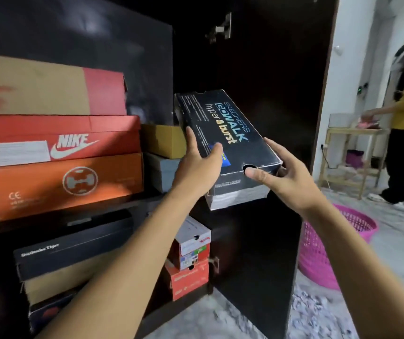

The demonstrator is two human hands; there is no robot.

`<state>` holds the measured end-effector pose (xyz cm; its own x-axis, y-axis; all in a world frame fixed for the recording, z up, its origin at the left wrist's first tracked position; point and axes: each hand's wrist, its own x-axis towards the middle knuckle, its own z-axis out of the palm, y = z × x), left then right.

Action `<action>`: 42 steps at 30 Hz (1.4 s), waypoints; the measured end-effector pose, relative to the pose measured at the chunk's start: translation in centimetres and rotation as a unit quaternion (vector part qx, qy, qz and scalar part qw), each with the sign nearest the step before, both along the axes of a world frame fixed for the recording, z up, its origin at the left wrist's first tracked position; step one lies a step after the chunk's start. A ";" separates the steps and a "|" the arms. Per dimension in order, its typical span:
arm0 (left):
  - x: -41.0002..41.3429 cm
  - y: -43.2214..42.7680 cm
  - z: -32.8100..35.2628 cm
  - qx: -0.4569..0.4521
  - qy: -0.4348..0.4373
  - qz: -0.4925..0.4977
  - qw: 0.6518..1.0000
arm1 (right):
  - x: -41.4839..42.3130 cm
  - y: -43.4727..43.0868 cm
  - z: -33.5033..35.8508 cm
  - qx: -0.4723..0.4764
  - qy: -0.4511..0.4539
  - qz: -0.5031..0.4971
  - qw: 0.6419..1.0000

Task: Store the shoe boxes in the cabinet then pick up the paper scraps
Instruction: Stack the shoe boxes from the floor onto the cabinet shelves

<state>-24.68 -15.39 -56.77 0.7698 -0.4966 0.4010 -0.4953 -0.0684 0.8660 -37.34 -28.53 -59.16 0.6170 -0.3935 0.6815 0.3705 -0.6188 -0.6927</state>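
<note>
Black cardboard Skechers shoe box (223,133): we are holding it tilted before the dark cabinet (257,241), left hand (198,165) at its seven o'clock, right hand (286,174) at five, fingers clamped round both sides, likely steadying it for shelving; pale paper scraps (318,314) are lying at five o'clock

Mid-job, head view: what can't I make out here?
All head view.
- Shelf space behind the Skechers box: lost in the dark cabinet.
- Paper scraps, bottom right: motion-blurred.
- Right hand: its lower fingers hidden under the box.
- Nike box white label: too blurred to read.
</note>
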 end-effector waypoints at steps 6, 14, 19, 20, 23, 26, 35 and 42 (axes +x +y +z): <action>5.9 -2.1 6.6 -0.039 0.056 -0.026 0.997 | 6.8 -2.6 5.2 0.043 -0.067 -0.035 0.996; 12.6 -4.4 12.4 -0.009 0.091 -0.063 0.994 | 16.6 -6.6 10.9 0.101 -0.068 -0.107 0.987; 16.7 -5.9 13.0 0.036 0.067 -0.082 0.994 | 20.6 -8.2 11.5 0.107 -0.023 -0.189 0.976; 17.4 -6.2 13.1 0.041 0.064 -0.079 0.994 | 21.4 -8.6 11.3 0.093 0.009 -0.210 0.973; 19.5 -7.6 13.4 0.054 0.032 -0.051 0.997 | 23.5 -9.7 10.9 0.058 0.084 -0.240 0.965; 22.1 -9.1 13.7 0.063 -0.003 -0.028 0.998 | 25.5 -10.0 10.7 0.007 0.096 -0.234 0.967; 29.8 -11.7 13.1 0.060 -0.016 0.007 0.998 | 32.0 -10.2 8.5 -0.107 0.047 -0.296 0.948; 30.0 -12.0 12.9 0.032 0.017 0.005 0.999 | 30.4 -10.9 8.8 -0.119 0.086 -0.247 0.958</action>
